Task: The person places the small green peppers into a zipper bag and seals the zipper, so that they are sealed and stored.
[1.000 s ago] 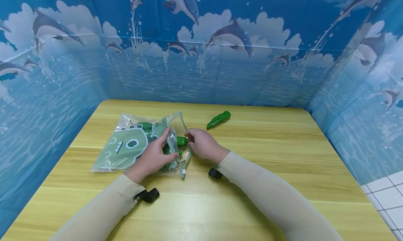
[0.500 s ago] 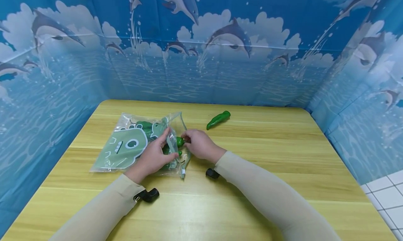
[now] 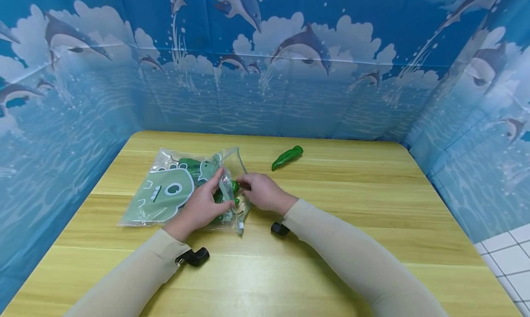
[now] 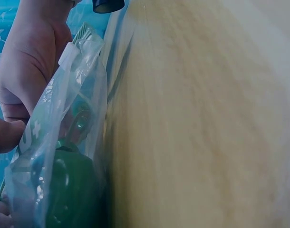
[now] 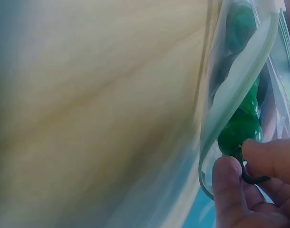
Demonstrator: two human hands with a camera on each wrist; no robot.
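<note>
A clear zip bag (image 3: 165,195) with a green cartoon print lies on the left half of the table, its mouth facing right. Several green peppers show through the plastic. My left hand (image 3: 200,211) holds the bag near its mouth, thumb toward the opening and fingers over the top film. At the mouth, my right hand (image 3: 265,192) pinches the dark stem of a green chili pepper (image 5: 240,133), whose body is inside the bag. Another green pepper (image 4: 71,190) shows large inside the bag in the left wrist view.
One loose green chili pepper (image 3: 287,158) lies on the wooden table (image 3: 352,193) behind my right hand. A blue dolphin-print curtain (image 3: 281,96) surrounds the back and sides. The bag's slider (image 3: 240,227) hangs at the near end of its mouth.
My right hand has moved slightly left, pushing the pepper further into the bag, so less of it shows outside. The left hand and the loose pepper stay in place.
</note>
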